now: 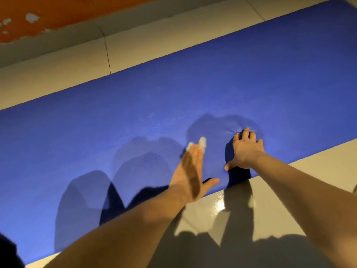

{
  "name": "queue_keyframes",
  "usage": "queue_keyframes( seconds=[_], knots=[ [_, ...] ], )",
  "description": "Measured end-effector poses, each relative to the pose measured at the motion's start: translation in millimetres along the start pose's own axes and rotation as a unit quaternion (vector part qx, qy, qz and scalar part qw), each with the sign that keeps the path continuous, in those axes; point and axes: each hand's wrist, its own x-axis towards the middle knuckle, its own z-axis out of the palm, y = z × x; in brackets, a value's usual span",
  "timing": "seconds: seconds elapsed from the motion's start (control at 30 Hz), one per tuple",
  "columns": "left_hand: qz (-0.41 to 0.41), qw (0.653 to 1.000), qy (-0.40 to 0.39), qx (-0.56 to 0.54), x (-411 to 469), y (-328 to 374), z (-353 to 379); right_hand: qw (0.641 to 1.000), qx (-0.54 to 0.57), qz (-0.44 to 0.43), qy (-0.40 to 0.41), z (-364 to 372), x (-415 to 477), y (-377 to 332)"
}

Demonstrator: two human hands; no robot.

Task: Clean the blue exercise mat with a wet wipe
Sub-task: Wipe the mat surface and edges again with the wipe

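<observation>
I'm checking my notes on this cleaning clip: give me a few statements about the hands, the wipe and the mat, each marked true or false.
1. The wipe lies under the fingertips of the left hand. True.
2. The right hand is lifted clear of the mat. False: it presses on the mat, which wrinkles at its fingertips.
3. The mat is rolled up. False: it lies spread out flat on the tiled floor.
4. The wall beyond the mat is orange, with patches of paint missing. True.
5. Each hand has a wipe. False: only the left hand has one.
</observation>
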Motion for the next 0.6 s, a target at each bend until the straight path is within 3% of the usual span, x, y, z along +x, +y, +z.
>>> queue_keyframes(
  seconds=[0.1,0.23,0.43,0.6],
  knots=[
    [-0.128,0.99,0.035,-0.047,-64.2,-42.5,-3.3,1.0,-0.004,0.004,-0.013,-5.1,-2.5,-3.6],
    [-0.225,0.972,0.066,-0.004,-93.3,-55.9,-0.2,1.0,-0.005,0.012,-0.026,-10.3,-4.2,-7.0],
    [-0.121,0.985,0.026,-0.12,-22.3,21.8,7.6,1.0,0.004,0.01,-0.013,-4.1,-0.6,-3.8],
    [0.01,0.999,-0.05,0.005,18.3,47.4,17.0,1.0,-0.005,-0.001,0.001,2.6,0.3,4.0]
  ],
)
